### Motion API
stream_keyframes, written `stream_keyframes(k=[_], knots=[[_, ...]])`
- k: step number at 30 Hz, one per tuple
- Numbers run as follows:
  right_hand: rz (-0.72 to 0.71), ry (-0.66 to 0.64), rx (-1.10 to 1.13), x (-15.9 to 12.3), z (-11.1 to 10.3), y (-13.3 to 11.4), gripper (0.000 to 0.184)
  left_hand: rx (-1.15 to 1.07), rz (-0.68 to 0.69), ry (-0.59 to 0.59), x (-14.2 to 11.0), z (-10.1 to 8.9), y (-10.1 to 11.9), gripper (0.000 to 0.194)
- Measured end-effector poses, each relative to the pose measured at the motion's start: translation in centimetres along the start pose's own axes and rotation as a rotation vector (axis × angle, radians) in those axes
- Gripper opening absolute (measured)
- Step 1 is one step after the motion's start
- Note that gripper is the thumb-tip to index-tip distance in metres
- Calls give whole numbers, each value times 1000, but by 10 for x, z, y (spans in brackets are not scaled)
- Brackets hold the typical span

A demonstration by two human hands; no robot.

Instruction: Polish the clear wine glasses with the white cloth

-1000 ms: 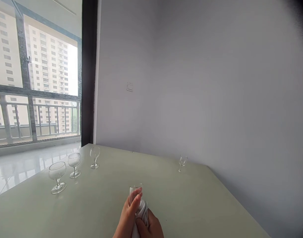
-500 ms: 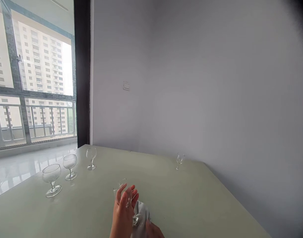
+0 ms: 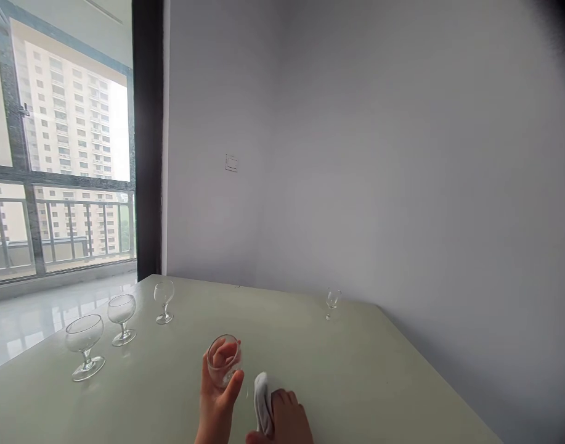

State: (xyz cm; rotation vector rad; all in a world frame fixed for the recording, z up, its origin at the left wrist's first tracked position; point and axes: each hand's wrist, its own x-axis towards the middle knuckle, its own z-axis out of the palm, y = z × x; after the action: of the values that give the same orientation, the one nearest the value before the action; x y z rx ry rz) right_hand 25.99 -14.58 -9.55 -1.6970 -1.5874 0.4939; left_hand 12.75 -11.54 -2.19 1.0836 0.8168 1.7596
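My left hand (image 3: 216, 398) is wrapped around the bowl of a clear wine glass (image 3: 224, 361), held tilted above the table with its rim up. Close by on the right, my right hand (image 3: 286, 416) grips a light grey cloth (image 3: 262, 401), which sticks up past the fingers and stands apart from the bowl. The held glass's stem and foot are hard to make out. At the left stand a wide-bowled wine glass (image 3: 84, 345), a second wine glass (image 3: 122, 317) and a third wine glass (image 3: 164, 302), all upright.
A smaller stemmed glass (image 3: 332, 301) stands near the far edge of the pale green table (image 3: 356, 370). Grey walls (image 3: 379, 154) rise behind the table. A light switch (image 3: 231, 163) is on the wall, and a window (image 3: 65, 142) is at the left.
My left hand has turned the glass so its rim faces up and towards me. The cloth in my right hand has come away from the glass. The view has shifted slightly.
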Motion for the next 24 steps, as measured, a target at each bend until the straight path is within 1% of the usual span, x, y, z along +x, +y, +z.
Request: stream_keyframes(k=[1, 2, 3, 4, 5, 7, 8, 9, 11, 12, 14, 16, 18, 20, 22, 23, 24], knots=[[-10, -60, -189, 8, -13, 2, 88, 37, 6, -7, 2, -1, 0, 57], [-13, -113, -315, 14, -25, 2, 101, 76, 19, -13, 4, -1, -2, 56], [-15, -146, -363, 20, -37, 0, 108, 114, 34, -14, 5, -1, -4, 56], [-29, -154, -368, 24, -47, -4, 108, 147, 46, -12, 6, 1, -6, 55], [-52, -134, -354, 27, -54, -10, 100, 170, 54, -10, 6, 3, -9, 55], [-94, -75, -284, 28, -62, -26, 73, 196, 60, -16, 5, 9, -15, 54], [-100, -72, -226, 28, -63, -34, 59, 206, 58, -24, 4, 13, -19, 54], [-98, -85, -163, 28, -61, -41, 49, 213, 51, -38, 3, 18, -22, 55], [-72, -118, -35, 30, -53, -49, 38, 224, 12, -79, 1, 28, -29, 57], [-58, -123, 24, 31, -49, -50, 32, 230, -17, -99, 0, 34, -33, 59], [-53, -71, 131, 37, -41, -44, 18, 218, -68, -136, -1, 47, -40, 62], [-99, -11, 236, 44, -37, -33, 11, 197, -93, -171, 1, 60, -47, 64], [-172, 47, 286, 54, -39, -15, 14, 203, -78, -230, 4, 72, -56, 69], [-180, 121, 276, 68, -50, 11, 19, 278, -54, -295, 7, 76, -68, 76], [-94, 222, 240, 87, -70, 45, 20, 425, -37, -375, 8, 70, -83, 76], [-21, 277, 228, 98, -83, 65, 20, 517, -36, -424, 7, 62, -91, 72], [56, 335, 211, 109, -96, 87, 20, 609, -22, -492, 6, 53, -99, 63]])
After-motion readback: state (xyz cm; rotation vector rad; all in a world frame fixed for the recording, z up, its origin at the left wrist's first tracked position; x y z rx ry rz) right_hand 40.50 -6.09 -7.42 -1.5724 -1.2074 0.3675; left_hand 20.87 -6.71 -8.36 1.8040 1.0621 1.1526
